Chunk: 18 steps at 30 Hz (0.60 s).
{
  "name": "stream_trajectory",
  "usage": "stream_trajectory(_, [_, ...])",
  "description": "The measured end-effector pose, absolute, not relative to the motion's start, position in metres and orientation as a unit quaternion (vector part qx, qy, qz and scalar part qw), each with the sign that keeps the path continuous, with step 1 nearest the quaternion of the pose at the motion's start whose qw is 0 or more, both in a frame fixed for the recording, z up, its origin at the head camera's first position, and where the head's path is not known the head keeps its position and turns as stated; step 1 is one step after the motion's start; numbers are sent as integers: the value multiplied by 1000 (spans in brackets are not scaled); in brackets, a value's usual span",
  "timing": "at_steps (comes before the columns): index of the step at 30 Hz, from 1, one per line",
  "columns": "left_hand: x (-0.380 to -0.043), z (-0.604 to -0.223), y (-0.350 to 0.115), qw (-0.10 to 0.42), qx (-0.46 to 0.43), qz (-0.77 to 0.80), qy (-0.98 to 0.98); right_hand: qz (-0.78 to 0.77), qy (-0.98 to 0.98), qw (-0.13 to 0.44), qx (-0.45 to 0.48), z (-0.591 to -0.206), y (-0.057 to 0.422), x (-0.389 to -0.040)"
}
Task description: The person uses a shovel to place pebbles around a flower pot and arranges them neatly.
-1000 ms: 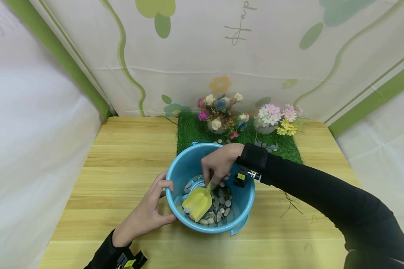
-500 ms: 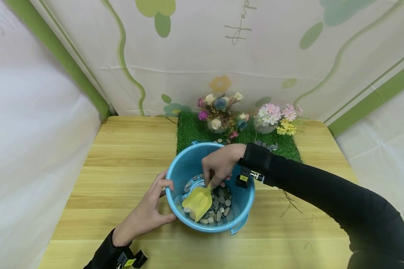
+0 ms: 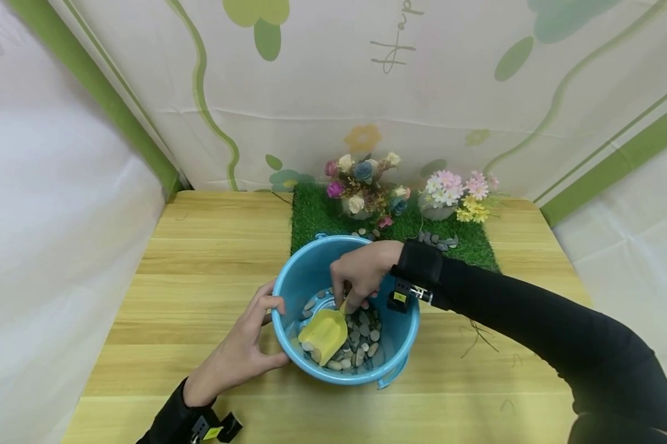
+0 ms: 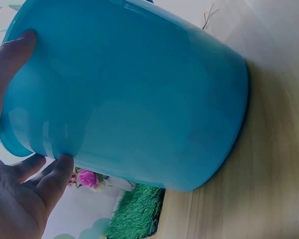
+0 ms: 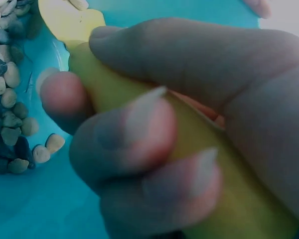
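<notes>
A light blue bucket (image 3: 305,271) stands on the table, with grey and tan pebbles (image 3: 361,339) across its bottom. My left hand (image 3: 239,348) grips the bucket's left side, some fingers bent over the rim; the left wrist view shows the thumb (image 4: 20,47) against the outer wall. Reaching inside, my right hand (image 3: 363,271) holds a small yellow toy shovel (image 3: 323,336) by its handle. Its blade points down to the front left, among the pebbles. In the right wrist view, fingers wrap the handle (image 5: 109,82) and the thumb lies along it; a pale pebble (image 5: 79,4) shows on the blade.
Behind the bucket, an artificial grass mat (image 3: 316,216) carries two flower pots (image 3: 361,206), (image 3: 435,206) and several loose stones (image 3: 439,240). The bucket's handle (image 3: 393,373) hangs at its front right. Thin dry twigs (image 3: 480,336) lie on the wooden table (image 3: 200,277).
The shovel's blade has shifted slightly, and a tan pebble now shows at its front left edge. Both hands keep nearly the same places.
</notes>
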<state>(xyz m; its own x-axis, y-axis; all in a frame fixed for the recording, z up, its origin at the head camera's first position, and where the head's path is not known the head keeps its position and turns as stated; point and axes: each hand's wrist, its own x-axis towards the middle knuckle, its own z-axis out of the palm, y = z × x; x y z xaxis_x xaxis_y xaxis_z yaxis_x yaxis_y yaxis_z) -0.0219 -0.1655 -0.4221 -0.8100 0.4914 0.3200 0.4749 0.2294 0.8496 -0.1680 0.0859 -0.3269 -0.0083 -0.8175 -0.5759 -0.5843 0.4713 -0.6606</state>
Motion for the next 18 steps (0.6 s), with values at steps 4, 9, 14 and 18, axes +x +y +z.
stream_trajectory(4, [-22, -423, -166, 4, 313, 538, 783, -113, 709, 489, -495, -326, 87, -166])
stream_trajectory(9, [-22, -422, -165, 7, 311, 538, 784, -121, 704, 492, -497, -327, 90, -167])
stream_trajectory(14, [-22, -423, -165, 6, 311, 537, 784, -156, 680, 506, -506, -321, 95, -170])
stream_trajectory(18, [-22, -423, -165, 7, 311, 537, 785, -174, 666, 516, -510, -315, 98, -173])
